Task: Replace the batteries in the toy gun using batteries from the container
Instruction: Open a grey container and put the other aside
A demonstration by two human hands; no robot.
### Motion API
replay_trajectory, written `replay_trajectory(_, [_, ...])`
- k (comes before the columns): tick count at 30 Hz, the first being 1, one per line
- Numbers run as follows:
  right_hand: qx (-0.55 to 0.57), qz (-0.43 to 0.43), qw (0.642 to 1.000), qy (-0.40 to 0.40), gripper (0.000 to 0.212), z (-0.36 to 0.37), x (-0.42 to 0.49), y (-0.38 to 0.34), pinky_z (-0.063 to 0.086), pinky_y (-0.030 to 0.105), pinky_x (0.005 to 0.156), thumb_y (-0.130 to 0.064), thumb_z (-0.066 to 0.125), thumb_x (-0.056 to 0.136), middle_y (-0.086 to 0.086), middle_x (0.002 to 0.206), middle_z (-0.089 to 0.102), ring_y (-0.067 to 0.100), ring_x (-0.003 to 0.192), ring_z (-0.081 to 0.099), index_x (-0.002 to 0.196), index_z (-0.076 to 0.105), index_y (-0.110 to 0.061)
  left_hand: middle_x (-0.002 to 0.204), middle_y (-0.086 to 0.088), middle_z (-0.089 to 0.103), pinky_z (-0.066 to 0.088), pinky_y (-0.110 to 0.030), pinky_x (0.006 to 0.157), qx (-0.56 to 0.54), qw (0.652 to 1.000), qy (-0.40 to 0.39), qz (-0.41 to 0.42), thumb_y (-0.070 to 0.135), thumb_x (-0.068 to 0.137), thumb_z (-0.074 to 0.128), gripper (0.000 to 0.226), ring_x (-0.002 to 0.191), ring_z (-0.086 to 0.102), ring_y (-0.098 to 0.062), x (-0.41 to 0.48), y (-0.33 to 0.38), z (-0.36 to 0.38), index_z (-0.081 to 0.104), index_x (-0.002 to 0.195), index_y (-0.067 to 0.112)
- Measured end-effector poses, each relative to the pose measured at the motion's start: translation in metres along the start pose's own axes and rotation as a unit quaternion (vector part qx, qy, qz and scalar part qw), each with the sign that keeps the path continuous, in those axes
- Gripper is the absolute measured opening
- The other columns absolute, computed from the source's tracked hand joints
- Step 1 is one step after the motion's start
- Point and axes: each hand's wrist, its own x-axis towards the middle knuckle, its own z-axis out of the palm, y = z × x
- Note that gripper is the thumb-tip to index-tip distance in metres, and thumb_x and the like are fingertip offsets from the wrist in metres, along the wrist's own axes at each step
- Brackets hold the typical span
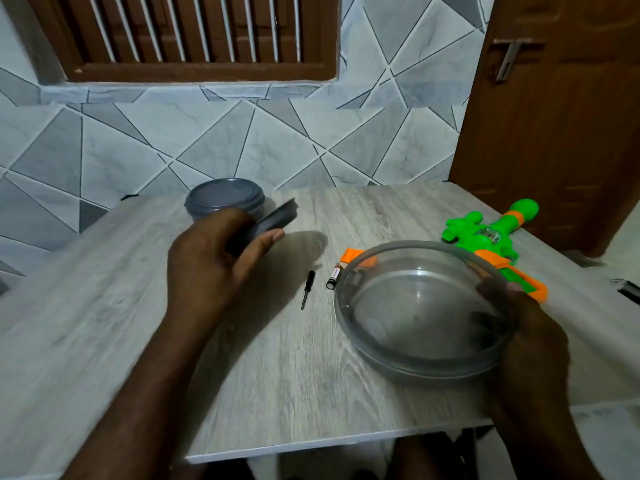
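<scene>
The toy gun point(485, 237) lies on the far right of the counter point(138, 306). Its round green end points away to the right, toward the door point(561, 133), and its orange parts run back toward the near right. The near stretch of it is hidden behind the rim of the clear container point(346, 317) and the right grip point(530, 334), so its full length cannot be made out.

One battery point(333, 277) lies on the counter just left of the clear container, its long axis running near to far and its dark end cap toward the viewer. An orange cover point(353, 255) lies just beyond it, partly seen through the container wall. A small black screwdriver point(307, 289) lies just left of the battery, roughly parallel to it.

The right grip holds the clear container by its right rim, fingers curled over the edge and showing dimly through the wall. The container is tilted with its mouth toward the viewer. The gun is just beyond this grip, not touched by it.

The left grip point(214, 258), blurred, is curled round a dark lid point(278, 216) held on a slant, thumb stretched beneath it. It is well apart from the gun. Just behind it stands a grey lidded tub point(225, 197) at the far edge of the counter. A dark object point(628, 289) is cut off at the right edge.
</scene>
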Motion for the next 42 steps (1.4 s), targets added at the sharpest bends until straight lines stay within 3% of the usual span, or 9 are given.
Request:
replay_trajectory(3, [0.019, -0.005, 0.999, 0.027, 0.018, -0.003, 0.004, -0.001, 0.055, 0.049, 0.090, -0.042, 0.070, 0.087, 0.000, 0.098, 0.076, 0.023, 0.094, 0.070, 0.092, 0.080, -0.028, 0.085, 0.009, 0.063, 0.044, -0.030, 0.064, 0.074, 0.989, -0.127, 0.025, 0.048, 0.093, 0.064, 0.019, 0.079, 0.058, -0.015, -0.001, 0.000, 0.008, 0.067, 0.092, 0.029])
replay_trajectory(5, [0.025, 0.011, 0.999, 0.041, 0.013, -0.005, 0.007, 0.000, 0.055, 0.048, 0.087, -0.040, 0.072, 0.085, 0.003, 0.097, 0.076, 0.024, 0.089, 0.070, 0.085, 0.080, -0.029, 0.090, 0.010, 0.060, 0.040, -0.029, 0.066, 0.095, 0.974, -0.204, 0.010, 0.038, 0.093, 0.069, 0.009, 0.084, 0.057, -0.015, -0.001, 0.003, 0.012, 0.069, 0.098, 0.030])
replay_trajectory(11, [0.034, -0.015, 0.999, 0.039, 0.022, -0.005, 0.011, 0.007, 0.050, 0.053, 0.101, -0.041, 0.071, 0.084, -0.004, 0.103, 0.077, 0.019, 0.104, 0.070, 0.099, 0.080, -0.027, 0.102, 0.011, 0.056, 0.042, -0.024, 0.085, 0.146, 0.916, -0.369, -0.054, 0.024, 0.098, 0.062, 0.023, 0.095, 0.054, -0.009, -0.001, 0.006, 0.020, 0.067, 0.119, 0.030])
replay_trajectory(16, [0.023, -0.044, 0.998, 0.030, 0.025, -0.004, 0.011, 0.009, 0.049, 0.050, 0.103, -0.035, 0.066, 0.091, -0.003, 0.106, 0.076, 0.019, 0.106, 0.069, 0.107, 0.078, -0.020, 0.105, 0.011, 0.056, 0.045, -0.026, 0.094, 0.143, 0.911, -0.377, -0.089, 0.024, 0.097, 0.063, 0.030, 0.097, 0.052, -0.008, -0.001, 0.000, 0.019, 0.066, 0.126, 0.030])
replay_trajectory(22, [0.019, -0.090, 0.996, 0.014, 0.033, -0.007, 0.011, 0.010, 0.045, 0.044, 0.108, -0.030, 0.062, 0.094, -0.001, 0.123, 0.071, 0.019, 0.119, 0.064, 0.123, 0.070, -0.016, 0.100, 0.009, 0.061, 0.042, -0.023, 0.084, 0.125, 0.912, -0.382, -0.086, 0.026, 0.094, 0.067, 0.022, 0.092, 0.057, -0.009, -0.002, -0.002, 0.021, 0.072, 0.116, 0.025])
replay_trajectory(29, [0.035, -0.055, 0.998, 0.001, 0.043, -0.010, 0.014, 0.010, 0.051, 0.037, 0.099, 0.003, 0.055, 0.089, -0.001, 0.122, 0.071, 0.017, 0.115, 0.065, 0.127, 0.067, -0.015, 0.106, 0.006, 0.065, 0.040, -0.009, 0.067, 0.053, 0.963, -0.259, -0.060, 0.023, 0.093, 0.070, 0.022, 0.086, 0.058, -0.008, 0.007, 0.017, 0.025, 0.073, 0.115, 0.020])
replay_trajectory(34, [0.061, -0.064, 0.996, 0.012, 0.036, -0.013, 0.013, 0.005, 0.053, 0.025, 0.092, 0.003, 0.057, 0.090, -0.005, 0.112, 0.074, 0.008, 0.105, 0.069, 0.121, 0.070, -0.012, 0.117, -0.001, 0.070, 0.055, -0.036, 0.089, -0.001, 0.949, -0.313, -0.038, 0.025, 0.091, 0.073, 0.033, 0.097, 0.067, -0.013, 0.020, 0.038, 0.050, 0.072, 0.125, 0.022])
replay_trajectory(37, [0.054, -0.064, 0.996, 0.021, 0.039, -0.018, 0.014, 0.004, 0.050, 0.025, 0.088, 0.004, 0.056, 0.088, -0.011, 0.106, 0.073, 0.002, 0.098, 0.067, 0.118, 0.072, -0.016, 0.121, -0.001, 0.070, 0.052, -0.032, 0.088, -0.003, 0.934, -0.357, -0.024, 0.030, 0.092, 0.073, 0.035, 0.102, 0.067, -0.014, 0.028, 0.048, 0.071, 0.071, 0.127, 0.023])
replay_trajectory(42, [0.059, -0.061, 0.996, 0.034, 0.044, -0.026, 0.014, 0.001, 0.047, 0.024, 0.088, 0.008, 0.052, 0.086, -0.006, 0.110, 0.073, 0.013, 0.108, 0.066, 0.112, 0.073, -0.020, 0.111, -0.005, 0.074, 0.046, -0.026, 0.082, 0.036, 0.905, -0.423, -0.032, 0.034, 0.093, 0.070, 0.031, 0.102, 0.068, -0.021, 0.034, 0.057, 0.099, 0.075, 0.120, 0.022])
